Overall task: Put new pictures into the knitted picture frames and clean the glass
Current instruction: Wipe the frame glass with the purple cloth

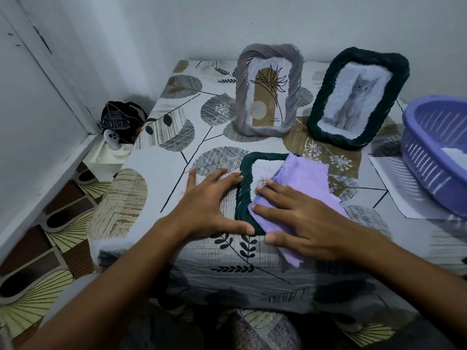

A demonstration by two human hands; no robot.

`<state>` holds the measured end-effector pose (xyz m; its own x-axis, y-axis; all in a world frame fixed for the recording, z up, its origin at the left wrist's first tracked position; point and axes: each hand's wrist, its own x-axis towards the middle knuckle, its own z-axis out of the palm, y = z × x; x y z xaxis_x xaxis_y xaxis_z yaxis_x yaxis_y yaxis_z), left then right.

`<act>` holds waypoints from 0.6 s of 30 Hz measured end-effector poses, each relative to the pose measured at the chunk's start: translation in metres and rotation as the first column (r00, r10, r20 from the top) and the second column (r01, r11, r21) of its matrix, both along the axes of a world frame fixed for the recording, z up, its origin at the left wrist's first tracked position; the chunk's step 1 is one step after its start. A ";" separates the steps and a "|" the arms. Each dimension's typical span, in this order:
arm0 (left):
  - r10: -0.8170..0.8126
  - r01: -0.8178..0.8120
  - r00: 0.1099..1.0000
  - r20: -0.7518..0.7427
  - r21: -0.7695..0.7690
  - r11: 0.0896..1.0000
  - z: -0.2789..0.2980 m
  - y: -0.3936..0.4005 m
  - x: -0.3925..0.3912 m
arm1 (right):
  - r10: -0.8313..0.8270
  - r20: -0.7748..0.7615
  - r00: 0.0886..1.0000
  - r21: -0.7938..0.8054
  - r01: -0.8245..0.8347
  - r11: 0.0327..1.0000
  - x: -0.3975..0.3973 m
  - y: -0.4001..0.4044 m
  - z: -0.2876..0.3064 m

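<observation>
A dark green knitted frame (243, 188) lies flat on the table in front of me. My left hand (207, 200) rests with straight fingers against its left edge. My right hand (300, 218) presses a purple cloth (300, 173) flat onto the frame's glass, and the cloth hides most of the glass. At the back stand two more frames: a grey knitted frame (269, 89) with a plant drawing and a dark green frame (356, 97) with a cat picture.
The table (161, 173) wears a leaf-patterned cover. A purple plastic basket (434, 150) sits at the right on a white sheet of paper (394, 188). A dark bag (121, 120) and a white box lie on the floor at the left, near the wall.
</observation>
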<state>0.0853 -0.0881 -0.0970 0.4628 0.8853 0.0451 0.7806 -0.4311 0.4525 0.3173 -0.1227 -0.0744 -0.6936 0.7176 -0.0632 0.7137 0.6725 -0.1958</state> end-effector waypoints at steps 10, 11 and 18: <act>0.002 -0.002 1.000 -0.011 -0.009 1.000 0.001 0.000 0.000 | -0.008 -0.032 0.999 0.033 0.009 0.999 0.001 -0.002 -0.006; 0.002 -0.002 1.000 -0.010 -0.009 1.000 0.001 0.000 0.001 | 0.000 -0.038 0.999 0.015 0.001 1.000 0.002 -0.001 -0.005; 0.004 -0.004 1.000 -0.010 -0.009 1.000 0.001 -0.001 0.001 | 0.050 -0.012 0.999 0.041 -0.049 0.998 0.002 0.006 -0.004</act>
<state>0.0860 -0.0886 -0.0957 0.4598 0.8874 0.0324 0.7868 -0.4240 0.4486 0.3188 -0.1171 -0.0781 -0.7289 0.6842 -0.0257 0.6769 0.7146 -0.1765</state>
